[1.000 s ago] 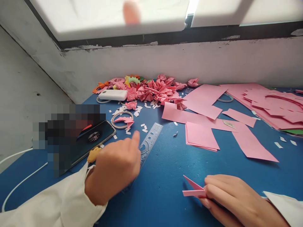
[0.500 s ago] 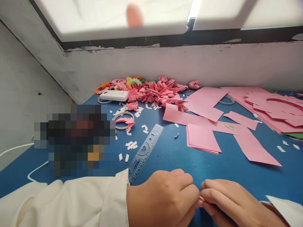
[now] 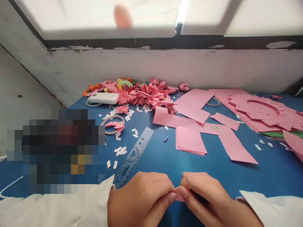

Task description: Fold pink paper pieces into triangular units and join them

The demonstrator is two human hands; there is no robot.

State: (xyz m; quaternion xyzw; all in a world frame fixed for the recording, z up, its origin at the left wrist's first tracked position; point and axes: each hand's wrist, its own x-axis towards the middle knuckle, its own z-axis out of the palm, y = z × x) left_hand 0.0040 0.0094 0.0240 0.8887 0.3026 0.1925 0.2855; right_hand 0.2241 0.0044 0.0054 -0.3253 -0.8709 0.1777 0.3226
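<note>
2 bare hands here, both busy with 1 small folded piece of pink paper (image 3: pixel 180 196), held low over the blue tabletop (image 3: pixel 227 175), near the front. The left hand (image 3: pixel 144 198) is curled up, pinching its left end between thumb and fingers; the right hand (image 3: pixel 208 198) has the other end in the same kind of pinch. The fingers hide most of it, so I can't tell how many folds it has.

Rough count of the rest: 1 clear plastic ruler (image 3: pixel 136 153) slanting away by the left hand, which blocks its near end along with the pale sleeve (image 3: pixel 59 208). 3 flat round rings: 1 tan ring (image 3: pixel 123 120) around a pink scrap (image 3: pixel 115 125), 1 pale ring (image 3: pixel 219 102) beside the pink sheets, 1 partly under a white rounded box (image 3: pixel 104 98). 1 small stack of pink squares (image 3: pixel 190 142) ahead of the hands, number of layers unclear. Too many white paper slips (image 3: pixel 120 151) to count, same for the crumpled pink paper heap (image 3: pixel 151 94) at the back. 1 bigger pile of pink sheets (image 3: pixel 267 110) sits far right. Whatever's far left is pixelated out.
</note>
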